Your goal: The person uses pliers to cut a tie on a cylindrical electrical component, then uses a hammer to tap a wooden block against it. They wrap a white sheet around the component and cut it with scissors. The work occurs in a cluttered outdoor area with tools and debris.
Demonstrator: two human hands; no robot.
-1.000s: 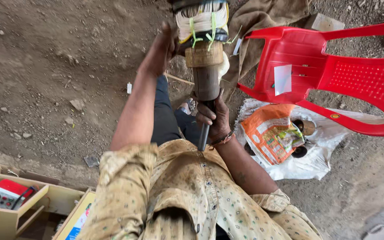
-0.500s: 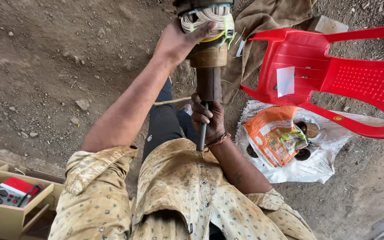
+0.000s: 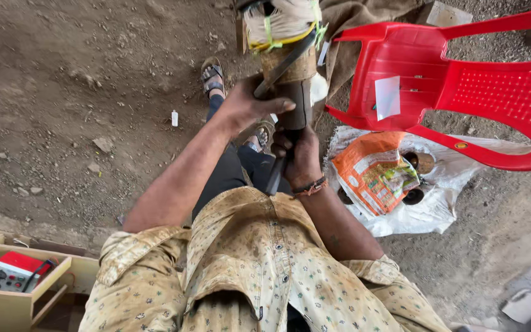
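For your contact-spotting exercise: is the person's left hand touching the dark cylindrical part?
Touching. The head view shows the left hand wrapped against the dark cylindrical part, fingers overlapping it with no gap.

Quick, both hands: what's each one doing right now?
Left hand: closed on a dark flat strip.
Right hand: closed around the dark cylinder.

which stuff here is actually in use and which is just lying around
In use: left hand and right hand gripping the cylinder with its cloth-wrapped top; dark rod under the right hand.

Lying about: red chair, orange bag on white sack, meter in box.
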